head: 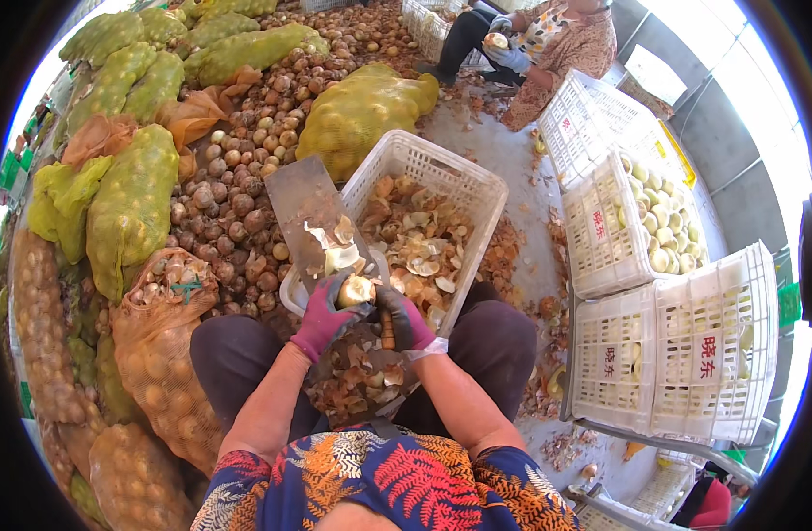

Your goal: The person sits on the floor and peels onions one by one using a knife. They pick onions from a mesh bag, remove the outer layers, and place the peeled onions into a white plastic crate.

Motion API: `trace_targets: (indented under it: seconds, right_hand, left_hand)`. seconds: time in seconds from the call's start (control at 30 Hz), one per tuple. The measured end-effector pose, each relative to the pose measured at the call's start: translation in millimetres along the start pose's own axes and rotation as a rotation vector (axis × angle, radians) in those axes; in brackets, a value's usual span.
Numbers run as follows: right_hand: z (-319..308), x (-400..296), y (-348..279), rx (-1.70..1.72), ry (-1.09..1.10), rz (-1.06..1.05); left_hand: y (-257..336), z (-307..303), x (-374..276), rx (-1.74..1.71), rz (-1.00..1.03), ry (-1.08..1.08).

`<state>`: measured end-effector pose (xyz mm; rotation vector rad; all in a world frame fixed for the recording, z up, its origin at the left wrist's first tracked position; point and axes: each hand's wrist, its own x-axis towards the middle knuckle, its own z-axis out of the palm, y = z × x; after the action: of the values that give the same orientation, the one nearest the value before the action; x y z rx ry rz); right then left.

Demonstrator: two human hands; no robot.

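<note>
My left hand point(329, 308), in a pink and dark work glove, holds an onion point(356, 292) with its pale cut face turned up. Beside it my right hand point(403, 318), gloved alike, grips the wooden handle of a knife point(381, 265), whose blade points away from me, close against the onion. Under and beyond the hands a flat board point(290, 212) lies slanted over a white plastic crate point(482, 179), with pieces of peel point(343, 255) on it. The crate holds a heap of onion skins point(422, 245).
Loose unpeeled onions point(240, 199) and mesh sacks of onions point(130, 206) lie to the left. A yellow mesh sack point(359, 116) stands behind the crate. Stacked crates of peeled onions point(668, 226) are at the right. A co-worker point(565, 46) sits farther back, holding an onion.
</note>
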<state>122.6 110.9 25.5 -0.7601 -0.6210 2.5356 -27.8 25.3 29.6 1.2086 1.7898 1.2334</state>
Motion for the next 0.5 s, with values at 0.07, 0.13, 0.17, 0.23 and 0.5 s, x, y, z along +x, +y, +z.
trace_targets:
  seconds: [0.07,0.13,0.17,0.23,0.5]
  right_hand:
    - [-3,3,-3,-0.114,0.057,-0.091]
    - [-3,1,-18,-0.269,0.053,-0.112]
    - [-3,5,-15,-0.395,0.169,-0.118]
    - [-6,12,-5,-0.527,0.074,-0.312]
    - [-11,25,12,-0.775,0.040,-0.371]
  left_hand:
    - [11,-1,4,0.238,0.076,0.011]
    - [19,1,8,0.250,0.105,-0.001]
    - [28,-7,5,0.381,0.068,-0.012]
    - [7,-4,4,0.337,0.043,0.035]
    - [-5,-13,3,0.589,-0.063,-0.071]
